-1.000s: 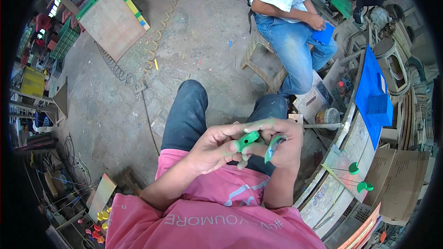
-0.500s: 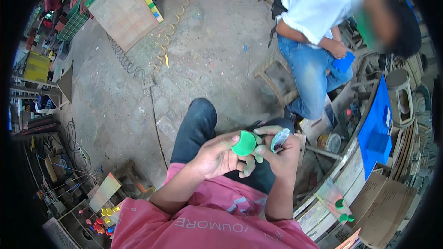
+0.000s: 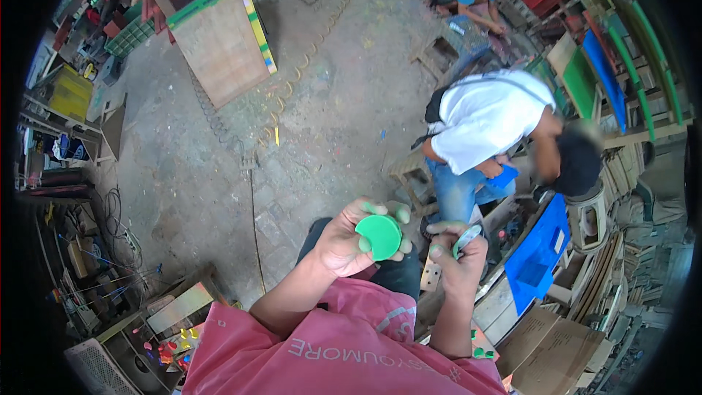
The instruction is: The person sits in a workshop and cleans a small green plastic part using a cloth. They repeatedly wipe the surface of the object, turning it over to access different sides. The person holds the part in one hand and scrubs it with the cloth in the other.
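Observation:
A flat, round green disc (image 3: 383,235) with a curved notch in its edge is held in my left hand (image 3: 338,247), the fingers closed round its rim. Off to its right and apart from the disc, my right hand (image 3: 462,257) pinches a small folded piece (image 3: 468,237), pale grey with some green. What it is made of cannot be made out. Green dust or paint coats the fingertips of both hands. Both hands are raised above my lap.
A co-worker in a white shirt (image 3: 486,121) bends over a blue piece (image 3: 503,175) at the right. Nearby are a blue board (image 3: 537,260) and cardboard box (image 3: 548,340). Small coloured pieces (image 3: 172,351) lie lower left. A hose (image 3: 256,227) crosses the floor; a plywood panel (image 3: 223,47) stands beyond.
My right hand has drawn away from the disc, to the right. The left hand has turned the disc so more of its face shows. My view has tilted up, revealing another person far right.

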`<state>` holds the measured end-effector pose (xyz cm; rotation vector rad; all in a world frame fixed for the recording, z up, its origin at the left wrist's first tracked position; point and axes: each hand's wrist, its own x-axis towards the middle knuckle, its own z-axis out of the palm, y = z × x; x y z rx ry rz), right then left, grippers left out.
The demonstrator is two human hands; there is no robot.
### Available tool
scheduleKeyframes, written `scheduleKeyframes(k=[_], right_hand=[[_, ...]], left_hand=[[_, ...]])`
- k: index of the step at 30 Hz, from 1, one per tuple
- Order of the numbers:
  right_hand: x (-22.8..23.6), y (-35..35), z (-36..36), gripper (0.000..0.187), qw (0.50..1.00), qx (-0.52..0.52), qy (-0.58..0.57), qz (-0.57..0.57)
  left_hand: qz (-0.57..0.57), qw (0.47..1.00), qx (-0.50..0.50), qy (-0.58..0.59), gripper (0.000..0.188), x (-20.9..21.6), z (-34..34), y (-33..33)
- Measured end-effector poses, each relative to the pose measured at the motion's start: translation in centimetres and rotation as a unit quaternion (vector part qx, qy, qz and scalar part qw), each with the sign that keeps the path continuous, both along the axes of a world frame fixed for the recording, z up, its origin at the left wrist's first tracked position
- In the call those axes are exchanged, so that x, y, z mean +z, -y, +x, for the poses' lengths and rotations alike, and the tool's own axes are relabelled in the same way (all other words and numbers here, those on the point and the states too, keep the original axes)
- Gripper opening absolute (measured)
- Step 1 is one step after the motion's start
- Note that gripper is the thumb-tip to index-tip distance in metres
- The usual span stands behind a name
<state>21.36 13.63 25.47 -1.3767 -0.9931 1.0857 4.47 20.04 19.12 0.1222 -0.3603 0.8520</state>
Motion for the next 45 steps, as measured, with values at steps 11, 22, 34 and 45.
scheduleKeyframes(k=[11, 22, 34, 45], right_hand=[[9.6, 1.8, -5.5, 0.037, 0.981, -0.001, -0.026, 0.193], [13.4, 4.3, -6.8, 0.057, 0.952, -0.055, 0.130, 0.272], [13.8, 2.7, -6.8, 0.033, 0.884, -0.119, 0.295, 0.342], [13.7, 2.0, -6.5, 0.037, 0.892, -0.063, 0.285, 0.346]], left_hand=[[0.081, 0.995, 0.043, -0.034, 0.056, 12.8, -3.9, -0.1], [0.141, 0.963, 0.071, -0.219, 0.047, 14.4, -3.2, 2.1], [0.090, 0.932, 0.024, -0.349, 0.045, 18.4, -3.0, 4.1], [0.057, 0.925, 0.115, -0.359, 0.049, 19.6, -4.7, 1.9]])
